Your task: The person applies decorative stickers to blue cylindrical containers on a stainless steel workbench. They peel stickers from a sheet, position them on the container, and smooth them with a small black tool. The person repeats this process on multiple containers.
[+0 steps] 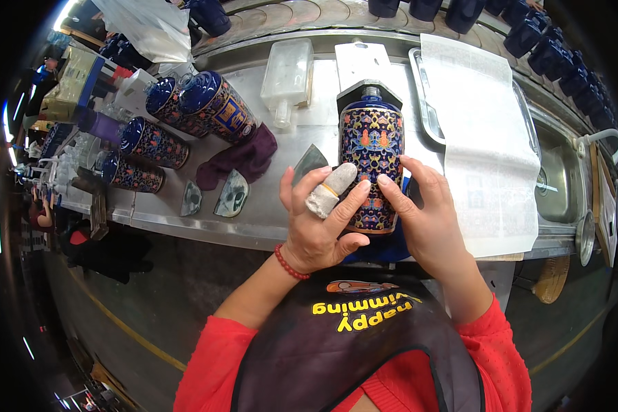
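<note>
A dark blue bottle (371, 141) with a colourful floral pattern lies in front of me, its neck pointing away and its base toward me. Under its upper end is a black, angular-edged support (347, 94). My left hand (323, 216) is at the bottle's left side, fingers spread, one fingertip touching the pattern. A whitish finger cover (333, 189) with a yellow band is on one of its fingers. On the opposite side, my right hand (426, 206) has its thumb and index stretched out, their tips resting on the bottle. A greenish curved sheet piece (310, 161) lies just beyond my left hand.
More patterned bottles (216, 106) stand at the left beside a purple cloth (237, 161). Two cut sheet pieces (231, 193) lie near the front edge. A clear container (286, 79) is behind. White paper (487, 158) covers a metal tray, with a sink (559, 172) at the right.
</note>
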The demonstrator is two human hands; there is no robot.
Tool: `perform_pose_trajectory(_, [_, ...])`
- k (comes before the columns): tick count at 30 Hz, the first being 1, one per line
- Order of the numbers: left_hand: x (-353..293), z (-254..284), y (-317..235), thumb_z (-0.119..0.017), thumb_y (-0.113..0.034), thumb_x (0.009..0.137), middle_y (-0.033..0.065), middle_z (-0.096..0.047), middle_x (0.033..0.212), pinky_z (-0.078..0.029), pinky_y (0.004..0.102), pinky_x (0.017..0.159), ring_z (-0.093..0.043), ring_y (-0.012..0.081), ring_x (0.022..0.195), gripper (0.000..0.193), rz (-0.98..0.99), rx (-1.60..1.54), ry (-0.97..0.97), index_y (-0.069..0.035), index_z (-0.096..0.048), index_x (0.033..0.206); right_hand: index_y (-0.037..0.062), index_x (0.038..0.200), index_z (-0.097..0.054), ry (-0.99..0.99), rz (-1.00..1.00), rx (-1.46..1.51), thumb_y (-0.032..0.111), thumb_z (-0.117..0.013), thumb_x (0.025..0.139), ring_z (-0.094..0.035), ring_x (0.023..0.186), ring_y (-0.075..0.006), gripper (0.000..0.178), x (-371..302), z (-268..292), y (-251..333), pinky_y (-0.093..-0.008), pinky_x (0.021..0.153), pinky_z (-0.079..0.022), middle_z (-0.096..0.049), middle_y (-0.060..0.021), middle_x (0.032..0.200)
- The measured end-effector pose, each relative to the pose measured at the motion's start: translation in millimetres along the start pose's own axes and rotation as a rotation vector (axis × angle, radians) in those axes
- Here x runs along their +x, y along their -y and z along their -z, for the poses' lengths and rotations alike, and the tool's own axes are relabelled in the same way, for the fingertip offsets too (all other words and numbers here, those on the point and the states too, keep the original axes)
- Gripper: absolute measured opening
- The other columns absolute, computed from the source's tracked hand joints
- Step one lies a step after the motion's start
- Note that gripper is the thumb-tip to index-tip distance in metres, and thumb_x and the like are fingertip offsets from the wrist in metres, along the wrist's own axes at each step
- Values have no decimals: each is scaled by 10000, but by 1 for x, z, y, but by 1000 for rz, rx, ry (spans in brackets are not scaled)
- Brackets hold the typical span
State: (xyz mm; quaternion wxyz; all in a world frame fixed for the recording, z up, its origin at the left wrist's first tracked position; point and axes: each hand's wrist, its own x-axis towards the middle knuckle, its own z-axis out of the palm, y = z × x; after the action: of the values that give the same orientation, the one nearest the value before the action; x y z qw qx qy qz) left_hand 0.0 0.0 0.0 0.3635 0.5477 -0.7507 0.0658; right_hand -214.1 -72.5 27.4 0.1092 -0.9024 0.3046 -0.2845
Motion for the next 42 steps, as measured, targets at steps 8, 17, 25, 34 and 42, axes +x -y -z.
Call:
perform_pose_trajectory(8, [3, -1, 1, -416, -668, 998, 87, -663, 1285, -101, 575, 1192, -455, 291, 1272, 654, -25, 20, 0, -166, -714, 1292, 172, 1384, -629, -13, 9, -45, -3, -662, 786, -516, 1248, -362, 624, 1, 1, 2, -459, 999, -456, -481, -169, 1422])
perform_pose_trajectory(17, [7, -3, 9, -421, -693, 982, 86, -660, 1285, -98, 572, 1197, -447, 288, 1283, 723, -8, -19, -4, -108, -670, 1325, 126, 1383, -621, -81, 14, 2, -80, -644, 759, -545, 1213, -368, 658, 0, -6, -4, -474, 1010, -456, -518, -177, 1374])
perform_pose_trajectory(25, [7, -2, 11, -408, -679, 995, 85, -668, 1278, -108, 588, 1194, -452, 274, 1273, 688, -50, 27, -13, -138, -693, 1309, 143, 1370, -638, -62, 32, 1, -33, -647, 791, -538, 1218, -380, 605, -2, -4, -2, -477, 1018, -454, -514, -178, 1381])
perform_pose_trajectory(34, [2, 0, 11, -384, -674, 1010, 111, -648, 1295, -135, 554, 1207, -480, 297, 1266, 686, -83, 68, 1, -141, -727, 1271, 138, 1367, -640, -38, 26, -3, -37, -644, 785, -529, 1223, -381, 608, -4, -2, 0, -479, 1026, -452, -504, -184, 1387])
perform_pose_trajectory(42, [0, 0, 11, -429, -662, 996, 53, -669, 1289, -103, 573, 1199, -447, 252, 1278, 621, -67, 12, -5, -200, -709, 1302, 155, 1377, -637, -32, 15, 6, -35, -646, 785, -524, 1227, -377, 622, -6, -2, 2, -473, 1022, -453, -502, -177, 1396])
